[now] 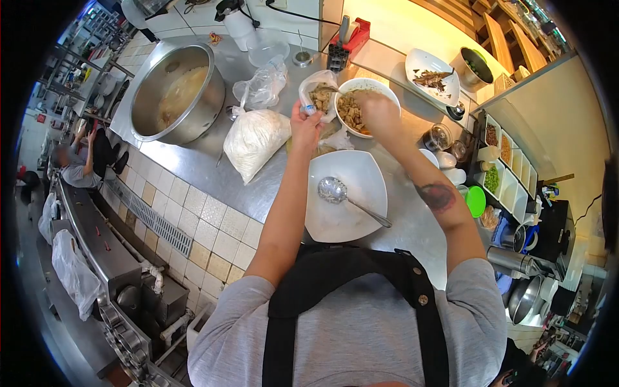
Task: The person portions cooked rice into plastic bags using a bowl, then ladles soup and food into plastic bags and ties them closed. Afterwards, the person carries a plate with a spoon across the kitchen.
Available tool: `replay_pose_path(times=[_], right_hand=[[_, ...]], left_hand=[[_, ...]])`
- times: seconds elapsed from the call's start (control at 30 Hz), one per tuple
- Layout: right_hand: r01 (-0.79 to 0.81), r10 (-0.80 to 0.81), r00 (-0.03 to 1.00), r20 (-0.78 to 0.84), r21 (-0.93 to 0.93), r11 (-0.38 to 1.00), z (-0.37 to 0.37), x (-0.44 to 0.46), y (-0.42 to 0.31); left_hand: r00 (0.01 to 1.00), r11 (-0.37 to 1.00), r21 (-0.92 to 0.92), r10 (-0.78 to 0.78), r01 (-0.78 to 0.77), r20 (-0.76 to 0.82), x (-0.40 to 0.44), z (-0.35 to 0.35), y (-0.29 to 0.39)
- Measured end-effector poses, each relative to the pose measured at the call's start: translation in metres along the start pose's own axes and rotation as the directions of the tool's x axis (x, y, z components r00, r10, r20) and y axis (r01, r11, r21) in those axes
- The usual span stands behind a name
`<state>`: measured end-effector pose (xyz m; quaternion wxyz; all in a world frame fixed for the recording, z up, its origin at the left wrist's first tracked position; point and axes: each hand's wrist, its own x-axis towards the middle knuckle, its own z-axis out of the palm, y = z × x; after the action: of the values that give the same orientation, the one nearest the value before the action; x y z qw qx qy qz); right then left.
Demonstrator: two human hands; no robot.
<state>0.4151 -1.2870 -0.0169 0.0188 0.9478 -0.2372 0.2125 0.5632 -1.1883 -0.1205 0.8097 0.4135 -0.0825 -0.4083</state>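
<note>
My left hand [305, 127] is closed on the rim of a small clear plastic bag [327, 79] that has chunks of brownish food inside. Right beside it stands a white bowl [369, 85] filled with similar chopped food. Over the bowl's right side is my right hand [382, 115], smeared by motion. A metal spoon [331, 89] reaches from it towards the bag's mouth; the grip itself is blurred. Closer to me, a square white dish [354, 169] carries a slotted metal spoon [334, 190]. A tied bag of white, grainy stuff [256, 140] lies left of my left hand.
A large steel pot [216, 103] with cloudy liquid stands at the left of the steel counter. Right are a white dish with dark food [419, 58], jars [438, 137] and topping trays [509, 193]. Another person [80, 171] is at far left.
</note>
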Motion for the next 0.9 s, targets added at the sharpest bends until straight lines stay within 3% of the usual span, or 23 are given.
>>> replay_pose_path(times=[0.13, 0.23, 0.33, 0.43, 0.57, 0.67, 0.87, 0.9], right_hand=[[-0.176, 0.177, 0.984, 0.001, -0.043, 0.983, -0.022, -0.021, 0.039], [-0.109, 0.115, 0.993, 0.037, -0.14, 0.984, 0.001, -0.045, 0.067], [-0.031, 0.046, 0.987, 0.155, -0.094, 0.995, 0.008, -0.07, 0.063], [-0.098, 0.122, 0.973, 0.195, -0.124, 0.987, -0.018, -0.068, 0.065], [-0.233, 0.259, 0.958, 0.122, -0.193, 0.953, -0.021, -0.069, 0.078], [-0.289, 0.336, 0.905, 0.261, -0.202, 0.936, -0.014, -0.067, 0.074], [-0.448, 0.349, 0.869, 0.352, 0.26, 0.855, 0.012, -0.082, 0.094], [-0.486, 0.346, 0.836, 0.425, 0.284, 0.826, 0.012, -0.082, 0.098]], left_hand=[[1.0, 1.0, -0.004, -0.004, 0.004, -0.008, 0.002, 0.004, -0.001], [1.0, 1.0, -0.017, -0.005, 0.005, -0.001, 0.002, 0.004, -0.003], [1.0, 1.0, -0.003, -0.002, 0.002, -0.005, 0.003, 0.006, -0.002], [1.0, 1.0, -0.007, 0.003, -0.003, -0.001, -0.001, 0.004, 0.002], [1.0, 1.0, 0.004, -0.001, 0.001, 0.003, 0.001, 0.004, -0.003], [1.0, 1.0, 0.013, -0.002, 0.002, 0.005, 0.0, 0.007, -0.003], [1.0, 1.0, 0.021, -0.002, 0.003, -0.016, -0.001, 0.005, -0.001], [1.0, 1.0, 0.021, -0.008, 0.009, -0.023, -0.001, 0.006, -0.001]])
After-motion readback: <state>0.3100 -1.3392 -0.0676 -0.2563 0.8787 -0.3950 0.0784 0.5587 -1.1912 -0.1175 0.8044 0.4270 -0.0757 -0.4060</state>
